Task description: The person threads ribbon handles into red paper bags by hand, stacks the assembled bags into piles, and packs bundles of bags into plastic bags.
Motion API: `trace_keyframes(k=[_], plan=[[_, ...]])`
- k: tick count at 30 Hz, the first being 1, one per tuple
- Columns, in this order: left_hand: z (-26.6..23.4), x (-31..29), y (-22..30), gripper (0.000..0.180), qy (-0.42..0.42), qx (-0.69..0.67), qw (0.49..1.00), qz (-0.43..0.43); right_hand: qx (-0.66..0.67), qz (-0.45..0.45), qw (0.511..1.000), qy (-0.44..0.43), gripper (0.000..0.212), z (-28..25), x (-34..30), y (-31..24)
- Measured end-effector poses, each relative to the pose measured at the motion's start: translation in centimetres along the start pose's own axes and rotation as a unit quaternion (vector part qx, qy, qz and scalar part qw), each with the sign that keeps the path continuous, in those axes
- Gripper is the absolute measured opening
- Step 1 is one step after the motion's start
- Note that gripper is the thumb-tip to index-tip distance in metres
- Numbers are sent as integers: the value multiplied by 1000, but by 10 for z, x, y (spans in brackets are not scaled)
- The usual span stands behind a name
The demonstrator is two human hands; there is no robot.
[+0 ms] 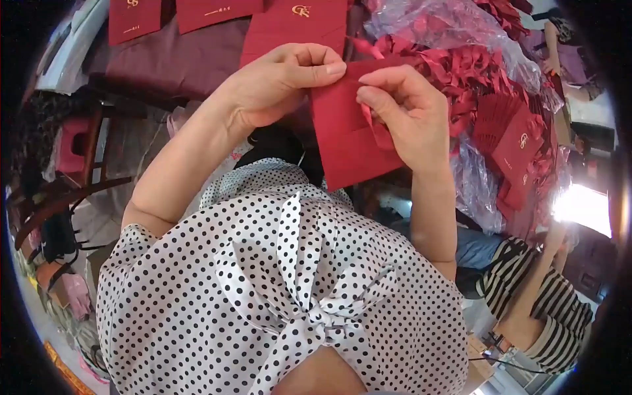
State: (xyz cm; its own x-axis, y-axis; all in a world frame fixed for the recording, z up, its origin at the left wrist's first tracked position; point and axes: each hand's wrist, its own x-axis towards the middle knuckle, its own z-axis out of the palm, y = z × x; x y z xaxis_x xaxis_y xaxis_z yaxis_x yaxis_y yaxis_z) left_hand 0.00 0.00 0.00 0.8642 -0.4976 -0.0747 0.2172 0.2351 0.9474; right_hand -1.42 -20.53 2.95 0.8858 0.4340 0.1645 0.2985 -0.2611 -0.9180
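In front of my chest hangs a flat red paper envelope or bag (345, 148), tilted slightly. My left hand (286, 79) is closed on its upper left corner, thumb on top and fingers curled behind. Over the right side of the paper is my right hand (413, 112), thumb and forefinger brought close together. A red ribbon (380, 133) runs down from under those fingers, and they seem to pinch it; its far end is hidden by the hand.
Several flat red envelopes (296, 33) with gold emblems lie along the table's far side. Red ribbons (454, 72) and clear plastic wrap (441, 20) heap up at right, beside stacked red envelopes (517, 148). A person in a striped top (546, 296) sits at right; a wooden chair (72, 197) stands left.
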Motion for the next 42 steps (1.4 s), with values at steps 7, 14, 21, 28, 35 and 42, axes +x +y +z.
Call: trace_keyframes(k=[7,14,21,28,35,42], plan=[[7,-6,-12,23,-29,-193,981,-9,175,15,984,2,10,-6,-3,-11],[1,-7,-20,37,-74,-205,975,-43,95,-21,995,5,10,-1,-8,-11],[0,-8,-14,21,-108,-175,979,-11,45,-14,998,-51,11,-1,-4,-8],[5,-15,-25,27,-110,-207,972,-25,67,-1,996,-64,9,1,-14,-12],[4,-14,-23,32,-116,-176,977,-14,36,-4,998,-59,8,0,-13,-20],[8,-17,-11,14,-37,-96,995,-8,-29,6,999,-32,10,-4,-11,-11]])
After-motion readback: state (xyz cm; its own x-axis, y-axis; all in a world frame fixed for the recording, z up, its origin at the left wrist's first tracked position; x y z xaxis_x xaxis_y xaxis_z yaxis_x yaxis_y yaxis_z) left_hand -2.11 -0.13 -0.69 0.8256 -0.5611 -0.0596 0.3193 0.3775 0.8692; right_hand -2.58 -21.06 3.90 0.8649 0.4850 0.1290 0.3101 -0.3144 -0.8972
